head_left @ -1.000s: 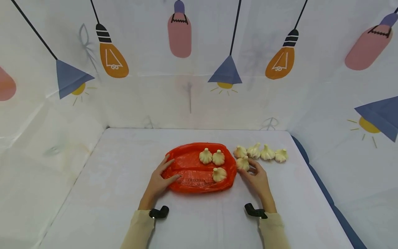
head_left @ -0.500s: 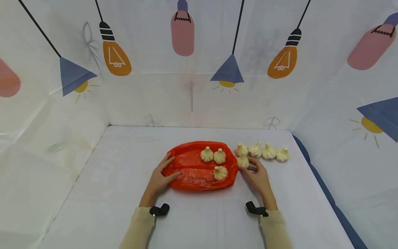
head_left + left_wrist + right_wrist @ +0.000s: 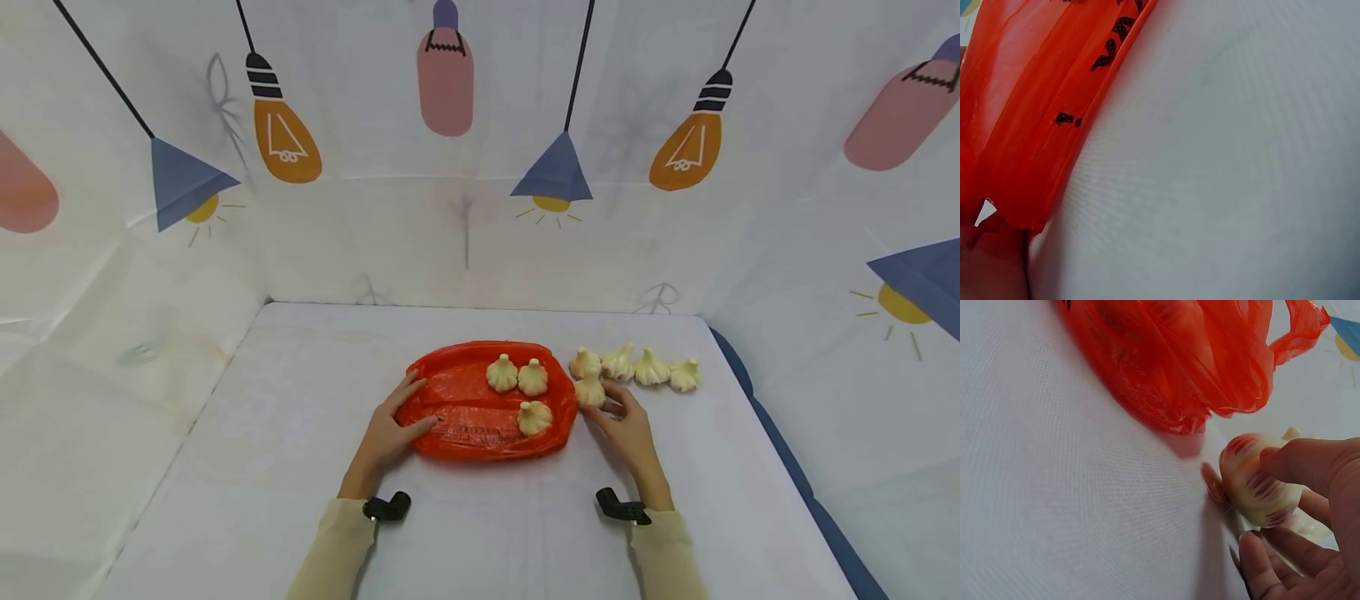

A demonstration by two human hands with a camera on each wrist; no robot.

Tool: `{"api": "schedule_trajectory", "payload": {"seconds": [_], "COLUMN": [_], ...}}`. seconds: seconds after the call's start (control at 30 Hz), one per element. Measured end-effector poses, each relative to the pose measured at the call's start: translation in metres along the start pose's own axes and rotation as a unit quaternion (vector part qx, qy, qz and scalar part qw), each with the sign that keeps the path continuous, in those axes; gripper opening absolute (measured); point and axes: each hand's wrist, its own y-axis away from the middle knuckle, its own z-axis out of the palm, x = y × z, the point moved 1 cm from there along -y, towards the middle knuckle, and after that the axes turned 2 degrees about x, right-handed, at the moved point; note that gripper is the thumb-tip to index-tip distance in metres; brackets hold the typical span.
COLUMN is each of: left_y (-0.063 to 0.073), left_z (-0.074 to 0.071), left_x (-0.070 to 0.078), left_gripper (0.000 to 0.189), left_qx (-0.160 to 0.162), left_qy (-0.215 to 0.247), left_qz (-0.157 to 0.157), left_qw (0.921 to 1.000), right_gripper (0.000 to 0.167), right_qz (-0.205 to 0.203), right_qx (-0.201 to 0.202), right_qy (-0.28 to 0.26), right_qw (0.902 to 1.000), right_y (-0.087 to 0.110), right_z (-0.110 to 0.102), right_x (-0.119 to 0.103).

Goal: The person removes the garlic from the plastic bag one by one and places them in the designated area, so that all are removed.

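Observation:
In the head view, a red plastic bag [image 3: 457, 387] lies flattened on the table with three garlic bulbs on it, one of them the front bulb [image 3: 535, 417]. My left hand [image 3: 386, 433] rests at the bag's left end, fingers spread along the rim and thumb laid across the plastic. Just off the right end, my right hand [image 3: 628, 425] pinches another garlic bulb [image 3: 589, 390]. The right wrist view shows this purple-streaked bulb [image 3: 1260, 481] between thumb and fingers, close over the table. Only red plastic [image 3: 1041, 112] and table fill most of the left wrist view.
Behind and right of my right hand, several more garlic bulbs [image 3: 651, 367] stand in a row. White cloth covers the table [image 3: 480, 533]. A white curtain [image 3: 360, 233] printed with lamps hangs behind it, and a dark blue edge [image 3: 780, 450] runs along the right side.
Both hands, the bag and the bulbs keep nearly the same places. Only the head view has shifted slightly.

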Motion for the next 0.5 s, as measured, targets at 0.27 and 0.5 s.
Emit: {"api": "schedule_trajectory", "payload": {"seconds": [0.27, 0.5], "left_y": [0.000, 0.000], "left_z": [0.001, 0.000], "left_x": [-0.001, 0.000], "left_gripper": [0.071, 0.073], "left_qx": [-0.001, -0.004], "left_qy": [0.002, 0.000], "left_qz": [0.003, 0.002], "left_qw": [1.0000, 1.0000], "right_gripper": [0.057, 0.059], "right_qz": [-0.003, -0.014], "right_qx": [0.004, 0.006], "right_qy": [0.015, 0.023], "right_qw": [0.9999, 0.9996], "right_y": [-0.001, 0.000], "right_z": [-0.001, -0.009], "right_x": [-0.001, -0.014]}}
